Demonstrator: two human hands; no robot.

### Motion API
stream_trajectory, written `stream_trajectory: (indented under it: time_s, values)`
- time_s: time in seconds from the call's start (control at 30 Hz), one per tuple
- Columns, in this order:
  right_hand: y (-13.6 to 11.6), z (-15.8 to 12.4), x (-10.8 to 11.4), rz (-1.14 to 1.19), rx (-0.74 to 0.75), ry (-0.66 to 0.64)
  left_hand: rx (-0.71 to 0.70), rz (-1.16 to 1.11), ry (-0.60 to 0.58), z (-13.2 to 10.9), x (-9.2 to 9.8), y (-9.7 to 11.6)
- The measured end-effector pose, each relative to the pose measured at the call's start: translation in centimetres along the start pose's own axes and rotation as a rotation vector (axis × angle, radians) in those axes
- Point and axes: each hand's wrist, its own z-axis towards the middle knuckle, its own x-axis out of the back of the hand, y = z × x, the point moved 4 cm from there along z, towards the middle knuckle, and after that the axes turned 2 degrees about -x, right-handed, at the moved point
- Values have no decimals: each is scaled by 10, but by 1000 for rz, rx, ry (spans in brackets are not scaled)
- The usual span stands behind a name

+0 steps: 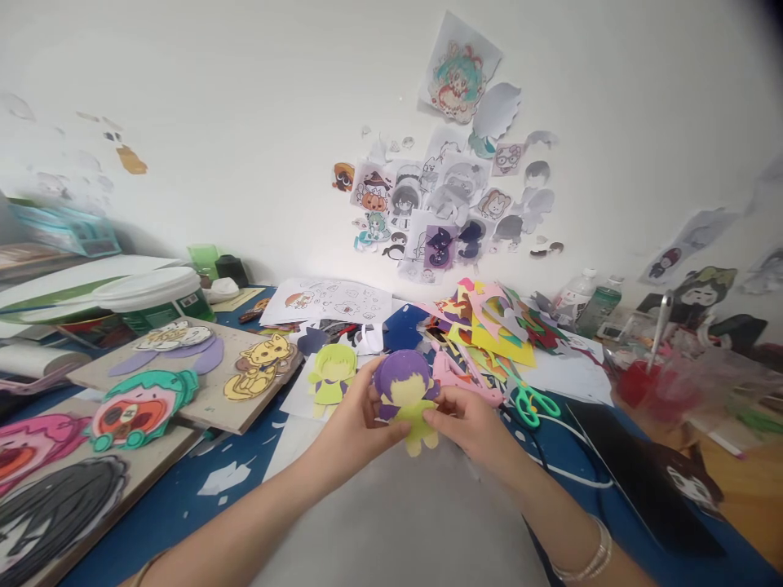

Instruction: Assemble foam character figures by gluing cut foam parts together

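Observation:
Between both hands is a small felt doll (409, 390) with purple hair, a pale yellow face and a yellow-green outfit, raised above a grey surface (391, 522). My left hand (360, 420) pinches its left edge, thumb across the front of the outfit. From the other side my right hand (462, 417) grips the doll's right side with thumb and fingertips. Just left of it, a second felt doll (333, 379) in light green and yellow lies on white paper. A pink glue gun (468, 371) rests behind my right hand, partly hidden by it.
Green-handled scissors (532, 403) and a white cord (578, 473) lie to the right, near a black flat panel (642, 481). Colored felt scraps (489, 322) are piled at the back. Boards at left carry felt figures (143, 408), with a white-lidded tub (152, 293) behind.

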Motion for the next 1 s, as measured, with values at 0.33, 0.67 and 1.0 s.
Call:
stream_trajectory:
  time_s: [0.33, 0.67, 1.0]
  values:
    - [1, 1, -1, 16, -8, -8, 39, 39, -16, 1, 3, 0]
    - [-1, 1, 3, -141, 84, 100, 110, 76, -8, 6, 10, -1]
    - [0, 1, 2, 5, 32, 48, 94, 98, -23, 5, 12, 0]
